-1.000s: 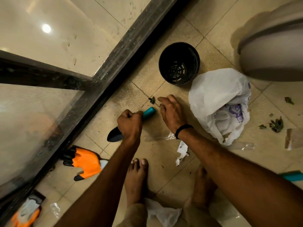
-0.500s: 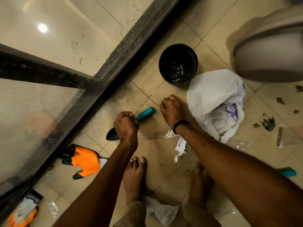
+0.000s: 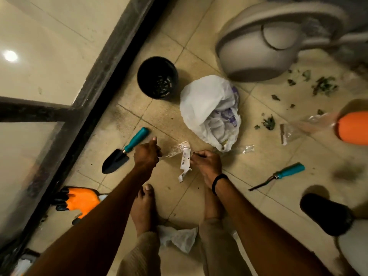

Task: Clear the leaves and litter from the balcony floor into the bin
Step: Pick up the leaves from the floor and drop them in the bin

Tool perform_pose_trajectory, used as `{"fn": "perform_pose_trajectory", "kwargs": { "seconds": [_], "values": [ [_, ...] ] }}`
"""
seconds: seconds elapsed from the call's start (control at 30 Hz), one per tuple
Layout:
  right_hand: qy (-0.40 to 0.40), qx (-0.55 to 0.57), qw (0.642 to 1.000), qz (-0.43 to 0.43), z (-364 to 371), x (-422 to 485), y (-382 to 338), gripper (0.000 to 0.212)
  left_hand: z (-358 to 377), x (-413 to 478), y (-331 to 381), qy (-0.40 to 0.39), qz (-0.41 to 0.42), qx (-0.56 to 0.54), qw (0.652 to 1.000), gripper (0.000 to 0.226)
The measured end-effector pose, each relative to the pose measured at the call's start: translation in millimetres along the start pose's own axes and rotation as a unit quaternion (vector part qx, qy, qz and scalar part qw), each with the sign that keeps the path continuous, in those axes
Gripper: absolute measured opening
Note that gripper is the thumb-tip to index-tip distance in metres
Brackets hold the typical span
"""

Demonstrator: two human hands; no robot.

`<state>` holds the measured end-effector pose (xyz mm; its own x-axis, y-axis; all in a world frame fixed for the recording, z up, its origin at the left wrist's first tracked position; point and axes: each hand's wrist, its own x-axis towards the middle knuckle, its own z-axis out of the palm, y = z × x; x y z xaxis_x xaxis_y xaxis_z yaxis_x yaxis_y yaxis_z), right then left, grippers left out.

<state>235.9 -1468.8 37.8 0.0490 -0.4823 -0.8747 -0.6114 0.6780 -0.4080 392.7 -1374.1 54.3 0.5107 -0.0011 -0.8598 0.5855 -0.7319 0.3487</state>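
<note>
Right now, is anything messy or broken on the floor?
Yes. Leaves lie scattered over the tiles at the right, and a paper scrap pinched by the right hand is torn and ragged.

Both arms reach down, bare. Left hand (image 3: 146,154) just left of scrap (image 3: 185,157), fingers curled, grip unclear. Right hand (image 3: 207,162) pinches scrap's right edge; black wristband (image 3: 219,181).
</note>
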Motion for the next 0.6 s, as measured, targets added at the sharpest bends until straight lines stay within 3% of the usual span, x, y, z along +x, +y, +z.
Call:
{"fn": "perform_pose_trajectory", "kwargs": {
  "seconds": [0.1, 0.23, 0.4, 0.47, 0.6],
  "values": [
    [0.017, 0.05, 0.998, 0.017, -33, -2, 5, 0.014, 17, -9, 2, -0.033, -0.014, 0.038, 0.999, 0.039],
    [0.013, 0.116, 0.993, 0.025, -74, -9, 13, 0.019, 42, -31, 7, -0.055, -0.003, 0.107, 0.993, 0.048],
    [0.06, 0.142, 0.985, 0.072, -124, -18, 21, 0.015, 58, -46, -17, 0.019, 0.012, 0.208, 0.978, 0.051],
    [0.063, 0.16, 0.981, 0.089, -135, -19, 25, 0.02, 56, -49, -33, 0.064, -0.004, 0.297, 0.953, 0.041],
    [0.041, 0.24, 0.96, 0.137, -138, -12, 34, 0.025, 51, -44, -84, 0.098, -0.073, 0.349, 0.929, 0.044]
  ]
}}
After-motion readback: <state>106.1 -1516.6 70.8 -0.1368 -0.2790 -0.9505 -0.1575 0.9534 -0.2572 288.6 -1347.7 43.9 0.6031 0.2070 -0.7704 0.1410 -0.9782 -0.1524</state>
